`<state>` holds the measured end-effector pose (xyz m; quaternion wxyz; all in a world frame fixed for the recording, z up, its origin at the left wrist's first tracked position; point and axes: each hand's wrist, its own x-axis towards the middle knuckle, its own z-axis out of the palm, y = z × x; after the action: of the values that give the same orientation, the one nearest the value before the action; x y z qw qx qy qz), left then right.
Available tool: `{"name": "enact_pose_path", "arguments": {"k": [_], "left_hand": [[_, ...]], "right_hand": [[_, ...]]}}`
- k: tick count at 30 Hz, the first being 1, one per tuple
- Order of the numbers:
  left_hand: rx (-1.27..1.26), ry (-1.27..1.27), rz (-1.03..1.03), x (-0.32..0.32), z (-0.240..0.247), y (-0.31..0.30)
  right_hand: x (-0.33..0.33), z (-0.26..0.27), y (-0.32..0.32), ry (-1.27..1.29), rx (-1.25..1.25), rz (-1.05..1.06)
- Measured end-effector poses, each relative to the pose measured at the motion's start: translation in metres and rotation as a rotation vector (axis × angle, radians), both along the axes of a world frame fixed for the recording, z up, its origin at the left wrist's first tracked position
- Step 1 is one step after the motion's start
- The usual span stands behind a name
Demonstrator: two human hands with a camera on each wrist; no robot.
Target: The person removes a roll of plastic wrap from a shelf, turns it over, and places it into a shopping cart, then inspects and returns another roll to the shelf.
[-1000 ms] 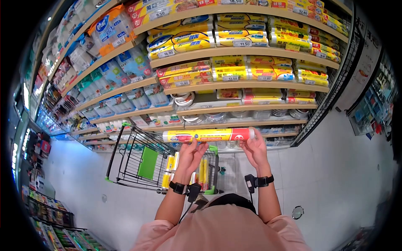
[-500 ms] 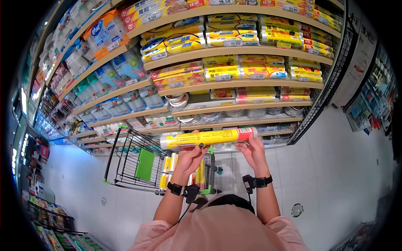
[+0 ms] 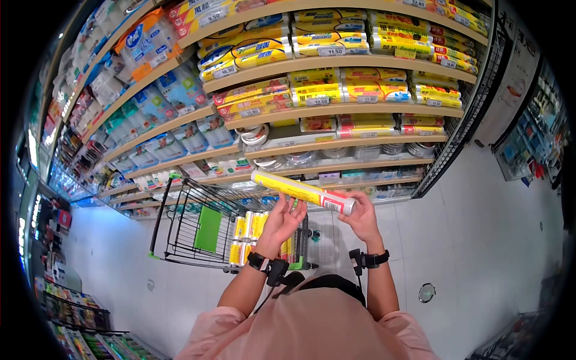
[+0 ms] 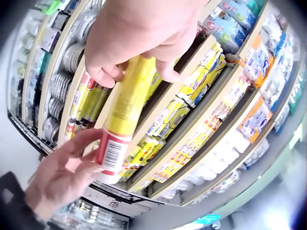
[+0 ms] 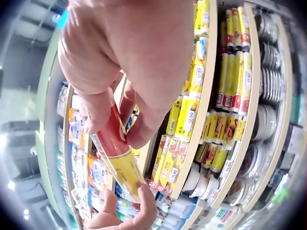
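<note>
Yellow roll now slants, left end swung forward; left hand spreads loose fingers beneath — right hand grips the red end. Long axis runs forward-left from there.

Your forearms reach from the near side toward the far side. Your left hand parts thumb from fingers; your right hand, level and apart, bends thumb and fingers toward each other.

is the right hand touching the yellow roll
Touching. In the left wrist view, the right hand grips the yellow roll at its red, barcoded end.
</note>
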<state>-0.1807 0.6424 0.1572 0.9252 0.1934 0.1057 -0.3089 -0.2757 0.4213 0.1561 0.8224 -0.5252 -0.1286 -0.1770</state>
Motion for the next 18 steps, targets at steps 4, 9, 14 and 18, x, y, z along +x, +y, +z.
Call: {"name": "enact_pose_path", "arguments": {"k": [4, 9, 14, 18], "left_hand": [[0.053, 0.033, -0.028, 0.006, -0.009, 0.001], [0.035, -0.05, 0.005, 0.011, -0.017, 0.001], [-0.031, -0.163, -0.003, 0.014, -0.016, -0.001], [-0.09, -0.282, -0.075, 0.019, -0.014, 0.0]], "right_hand": [[-0.004, 0.006, -0.002, 0.037, -0.122, -0.002], [-0.016, 0.005, -0.002, 0.172, 0.018, -0.031], [-0.014, -0.013, -0.005, 0.253, 0.031, -0.166], [-0.011, -0.015, -0.003, 0.324, -0.012, -0.195]]}}
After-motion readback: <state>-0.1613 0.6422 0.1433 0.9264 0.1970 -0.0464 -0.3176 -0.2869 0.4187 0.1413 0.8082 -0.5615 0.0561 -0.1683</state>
